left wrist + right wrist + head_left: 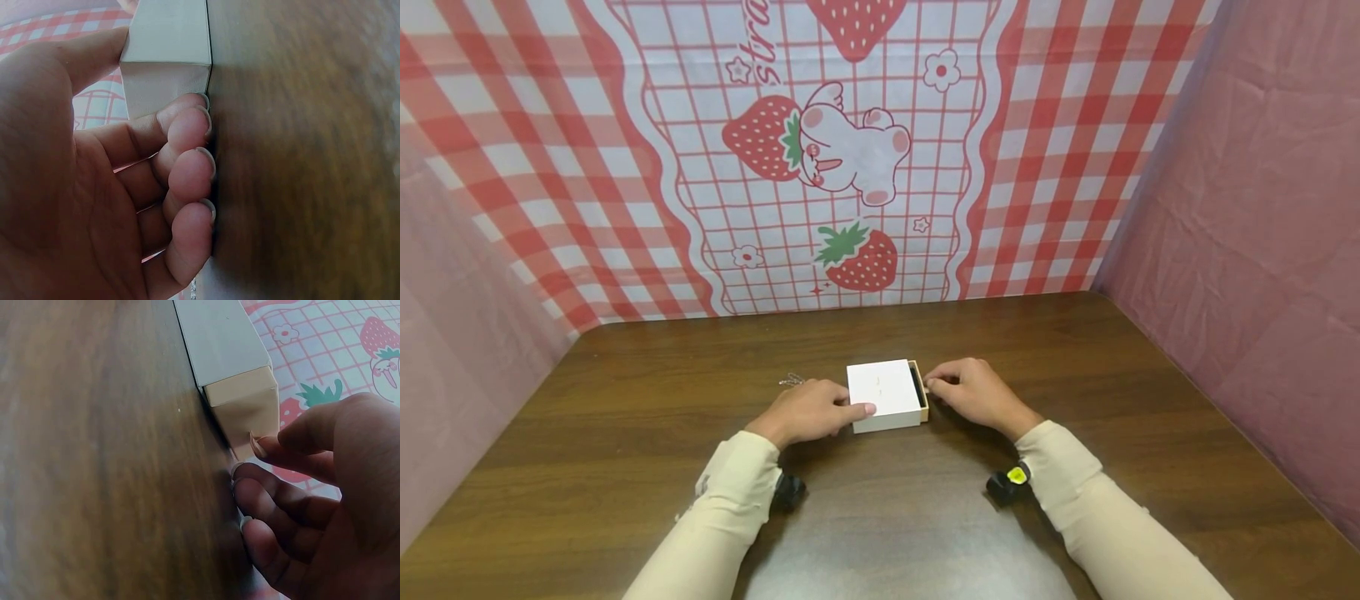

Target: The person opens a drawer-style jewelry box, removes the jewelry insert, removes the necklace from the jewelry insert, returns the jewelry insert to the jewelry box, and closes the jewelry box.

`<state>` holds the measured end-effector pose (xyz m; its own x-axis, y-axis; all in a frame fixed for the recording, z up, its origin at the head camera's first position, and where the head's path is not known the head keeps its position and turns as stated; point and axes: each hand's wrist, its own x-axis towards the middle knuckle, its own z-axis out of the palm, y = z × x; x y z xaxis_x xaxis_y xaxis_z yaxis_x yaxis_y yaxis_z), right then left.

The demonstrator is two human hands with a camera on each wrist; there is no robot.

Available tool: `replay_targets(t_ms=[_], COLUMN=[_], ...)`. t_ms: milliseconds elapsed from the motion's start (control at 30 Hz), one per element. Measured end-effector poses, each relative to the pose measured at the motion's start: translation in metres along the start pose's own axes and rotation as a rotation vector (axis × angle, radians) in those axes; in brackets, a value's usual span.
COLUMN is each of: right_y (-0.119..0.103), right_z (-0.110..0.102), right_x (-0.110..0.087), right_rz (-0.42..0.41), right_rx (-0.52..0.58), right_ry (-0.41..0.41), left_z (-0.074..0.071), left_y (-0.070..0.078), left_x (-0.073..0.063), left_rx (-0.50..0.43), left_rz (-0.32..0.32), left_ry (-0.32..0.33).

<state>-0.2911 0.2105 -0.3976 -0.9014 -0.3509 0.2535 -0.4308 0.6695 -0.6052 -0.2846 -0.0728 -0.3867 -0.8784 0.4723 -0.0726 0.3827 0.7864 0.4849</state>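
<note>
A white slide-out box (880, 387) lies on the wooden table. Its tan drawer (242, 406) stands a little way out of the sleeve on the right, and a dark inside shows in the gap. My left hand (808, 411) grips the sleeve's left end, thumb on the top and fingertips low against the side. With thumb and index finger, my right hand (981, 396) pinches a small pull tab (254, 445) on the drawer's end. The other right fingers curl close to the tabletop. What lies inside the drawer is hidden.
A thin silvery chain (792, 380) lies on the table (880, 517) just behind my left hand. Behind the table's far edge hangs a red checked strawberry cloth (842, 167). Pink cloth (1247, 208) closes off the right side, and more hangs at the left.
</note>
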Motion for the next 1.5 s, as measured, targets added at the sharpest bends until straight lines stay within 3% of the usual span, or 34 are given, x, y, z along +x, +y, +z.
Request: replay_targets(t_ms=[1500], right_y=[-0.0050], right_z=[0.0018], right_x=[-0.0007], right_rz=[-0.022], right_rx=[0.000], right_ry=[-0.060], left_z=[-0.0003], left_y=[0.0001], left_x=[-0.0007], left_rx=[-0.004], left_rz=[0.013], left_ry=[0.006])
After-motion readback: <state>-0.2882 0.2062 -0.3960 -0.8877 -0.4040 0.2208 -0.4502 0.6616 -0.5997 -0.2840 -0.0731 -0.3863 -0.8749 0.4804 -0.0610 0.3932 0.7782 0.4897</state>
